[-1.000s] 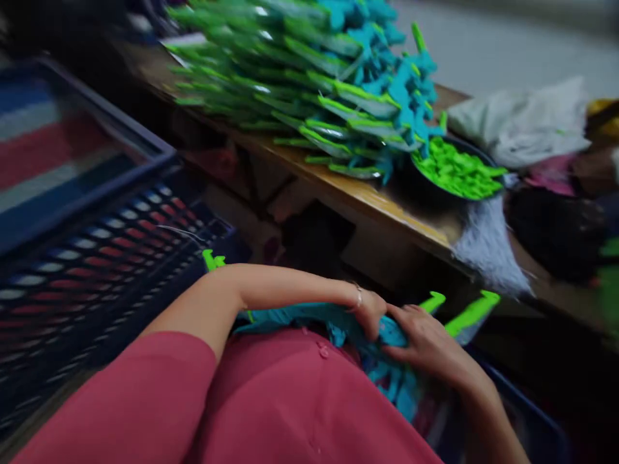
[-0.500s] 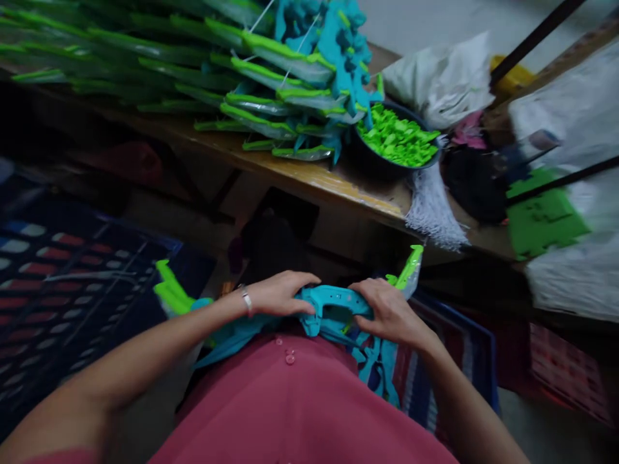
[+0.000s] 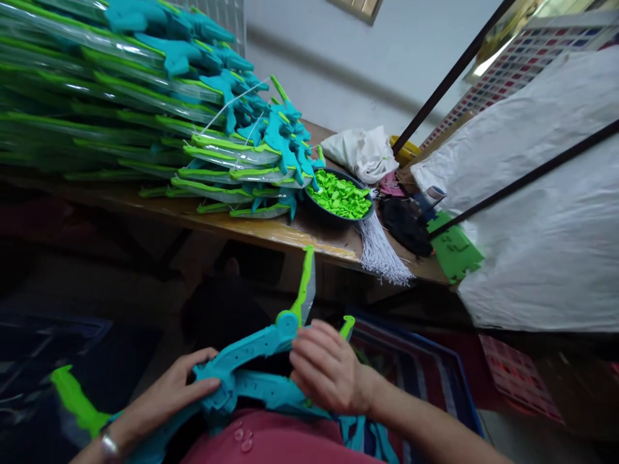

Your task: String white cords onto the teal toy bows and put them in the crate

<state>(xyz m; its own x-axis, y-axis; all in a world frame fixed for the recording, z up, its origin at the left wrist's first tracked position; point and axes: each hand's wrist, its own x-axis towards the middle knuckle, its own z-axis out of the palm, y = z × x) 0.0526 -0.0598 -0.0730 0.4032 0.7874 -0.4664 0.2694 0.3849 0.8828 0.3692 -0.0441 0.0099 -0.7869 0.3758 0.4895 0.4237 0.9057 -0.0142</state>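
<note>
A teal plastic toy bow (image 3: pixel 251 361) with lime-green limb tips lies across my lap, above my pink shirt. My left hand (image 3: pixel 167 396) grips its left part, fingers wrapped on the teal body. My right hand (image 3: pixel 326 370) is closed over the bow's middle, beside the upright green tip (image 3: pixel 304 287). Another green tip (image 3: pixel 72 399) sticks out at the far left. More teal pieces hang below my right wrist.
A wooden table (image 3: pixel 271 232) carries a tall stack of bagged green-and-teal bows (image 3: pixel 145 122), a dark bowl of lime-green small parts (image 3: pixel 341 196), white strings (image 3: pixel 380 254), cloth and a green foam sheet (image 3: pixel 454 248). A large white sack (image 3: pixel 536 212) stands right; a blue crate (image 3: pixel 420 374) sits below.
The view has swung up and right. The bow has tilted so one green tip points up, and my hands have shifted along it while keeping hold.
</note>
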